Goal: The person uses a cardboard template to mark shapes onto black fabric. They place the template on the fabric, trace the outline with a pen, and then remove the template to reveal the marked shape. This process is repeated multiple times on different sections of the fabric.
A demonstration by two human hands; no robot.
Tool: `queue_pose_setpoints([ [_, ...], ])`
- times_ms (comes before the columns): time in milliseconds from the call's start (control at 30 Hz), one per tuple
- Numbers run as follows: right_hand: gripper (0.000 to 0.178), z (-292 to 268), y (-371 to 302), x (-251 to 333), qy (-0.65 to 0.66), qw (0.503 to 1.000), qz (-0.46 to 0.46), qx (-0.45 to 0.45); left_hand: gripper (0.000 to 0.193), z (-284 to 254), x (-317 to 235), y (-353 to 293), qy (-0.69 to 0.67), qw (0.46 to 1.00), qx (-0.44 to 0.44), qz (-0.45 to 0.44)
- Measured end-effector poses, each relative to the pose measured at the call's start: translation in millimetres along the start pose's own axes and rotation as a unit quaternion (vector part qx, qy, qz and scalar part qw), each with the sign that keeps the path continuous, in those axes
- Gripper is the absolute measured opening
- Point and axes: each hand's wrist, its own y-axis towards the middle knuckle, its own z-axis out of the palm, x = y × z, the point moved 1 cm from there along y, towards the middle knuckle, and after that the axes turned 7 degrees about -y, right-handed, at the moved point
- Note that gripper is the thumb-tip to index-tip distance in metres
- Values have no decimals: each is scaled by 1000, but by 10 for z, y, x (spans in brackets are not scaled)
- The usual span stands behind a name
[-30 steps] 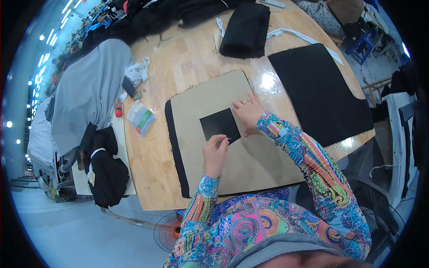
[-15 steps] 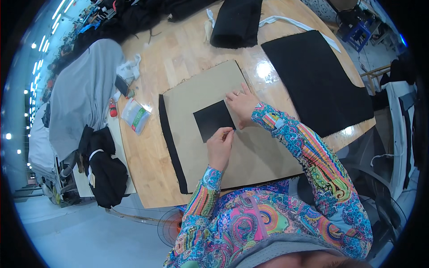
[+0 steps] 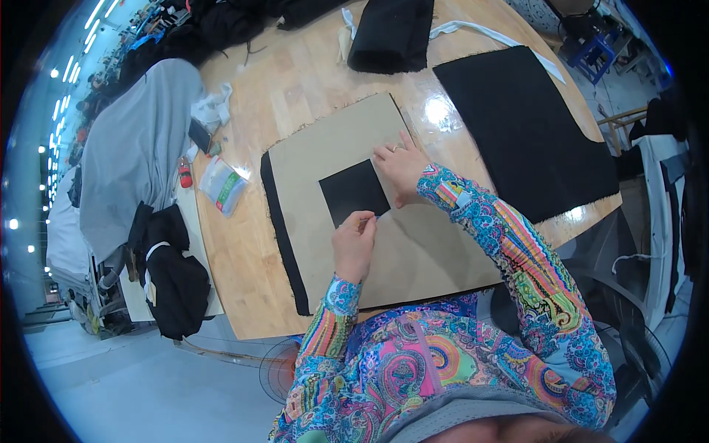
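Fingers of our left hand (image 3: pixel 354 245) pinch, contents unclear, at the lower edge of the black square (image 3: pixel 353 190); our right hand (image 3: pixel 402 171) lies spread beside it on the beige sheet (image 3: pixel 421 249). We judge this edge-tracing; the next move calls for keeping the square still. Half a second ago, our left hand was nearer the right-hand corner.

Both hands (image 3: pixel 399 168) (image 3: pixel 354 247) are beside a black square (image 3: pixel 353 190).

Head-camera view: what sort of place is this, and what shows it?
Probably a garment workshop: a flat, black, cut fabric panel and folded black cloth lie on a pale wooden table.
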Motion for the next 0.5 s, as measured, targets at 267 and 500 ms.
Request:
queue_pose_setpoints([
  [267, 103, -16, -15, -5, -7, 1000, 6, -2, 12, -151, 99, -67, 17, 999, -28, 24],
  [500, 105, 5, -13, 4, -5, 1000, 7, -10, 12, -187, 158, -88, 14, 999, -34, 31],
])
